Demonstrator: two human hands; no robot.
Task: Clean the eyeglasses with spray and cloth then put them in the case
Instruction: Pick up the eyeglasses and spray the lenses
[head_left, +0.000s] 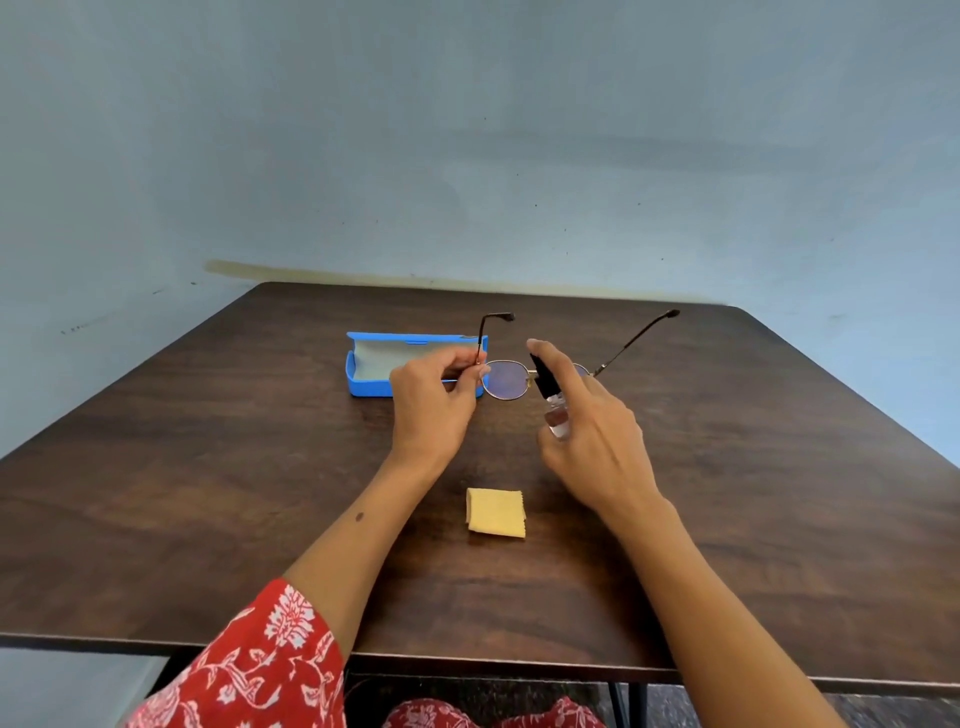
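My left hand (434, 400) pinches the gold-framed eyeglasses (506, 380) at their left hinge and holds them above the table, arms unfolded and pointing away from me. My right hand (592, 431) grips a small clear spray bottle (550, 400) with a black top, its index finger resting on the nozzle, right in front of the lenses. A folded yellow cloth (496, 512) lies on the table nearer to me, between my forearms. The blue glasses case (363, 371) lies open behind my left hand, its grey lining empty.
The dark wooden table (753, 467) stands against a pale blue wall. Its near edge runs across the bottom of the view, above my red patterned sleeve and lap.
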